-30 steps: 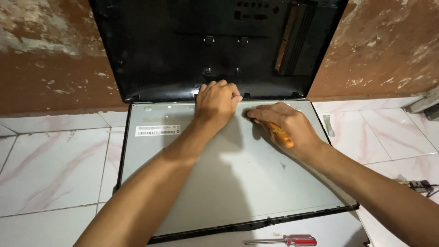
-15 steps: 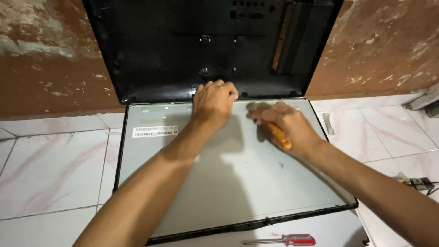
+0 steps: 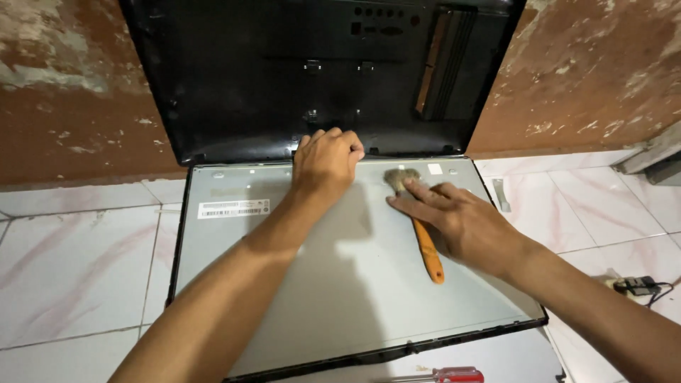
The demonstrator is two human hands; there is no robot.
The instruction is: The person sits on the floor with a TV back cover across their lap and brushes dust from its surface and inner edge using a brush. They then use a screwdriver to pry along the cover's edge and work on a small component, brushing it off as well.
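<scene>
A flat grey display panel (image 3: pixel 355 284) lies on the tiled floor, with its black back cover (image 3: pixel 284 78) leaning upright against the wall behind it. My left hand (image 3: pixel 326 159) is closed at the panel's far edge, where it meets the cover. My right hand (image 3: pixel 461 220) holds a small paintbrush (image 3: pixel 425 245) with an orange wooden handle. Its bristles (image 3: pixel 399 179) press on the panel near the far edge. The fingers lie along the brush's ferrule.
A red-handled screwdriver (image 3: pixel 450 374) lies at the near edge of the panel. A small metal strip (image 3: pixel 500 195) rests on the tiles to the right. A black plug with a cable (image 3: pixel 638 286) sits at far right. The brown wall (image 3: pixel 589 71) is rough and peeling.
My right hand has swept the brush to the right along the panel's far edge, and the handle now shows fully. My left hand stays at the far edge.
</scene>
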